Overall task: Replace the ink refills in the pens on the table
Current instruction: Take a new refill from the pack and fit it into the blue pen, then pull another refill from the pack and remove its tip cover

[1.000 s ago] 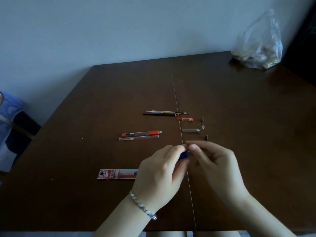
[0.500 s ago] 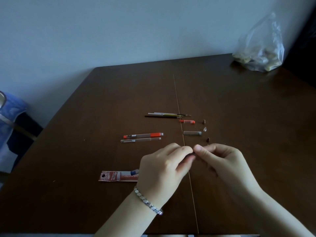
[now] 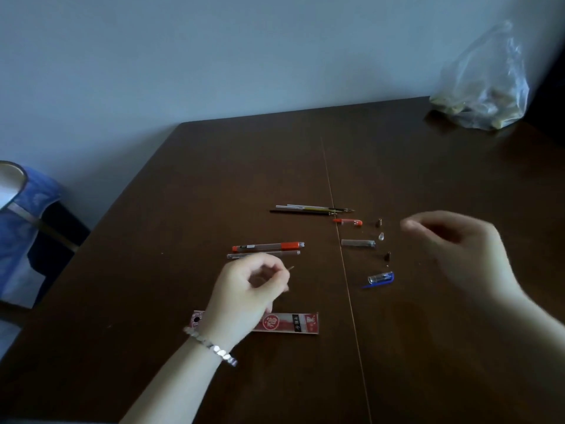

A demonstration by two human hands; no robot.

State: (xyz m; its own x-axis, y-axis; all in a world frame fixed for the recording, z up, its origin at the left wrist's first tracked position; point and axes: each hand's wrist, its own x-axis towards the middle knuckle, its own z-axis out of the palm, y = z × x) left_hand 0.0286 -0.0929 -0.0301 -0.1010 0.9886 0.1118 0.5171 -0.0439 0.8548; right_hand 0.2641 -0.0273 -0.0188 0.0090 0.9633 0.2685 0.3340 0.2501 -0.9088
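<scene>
The left hand, its grip clamped on a thin refill whose tip pokes out rightward, sits just before the clear pen barrel lying left-to-right on the counter, far nearer it than the blurred, loose-gripped, seemingly empty right hand.

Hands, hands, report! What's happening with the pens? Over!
Left hand pinches a thin refill, tip showing. Right hand blurred, loose, looks empty, beside the small parts. Blue cap lies on the table. Nothing in the way.

Silver link bracelet on left wrist; forearms unsleeved
</scene>
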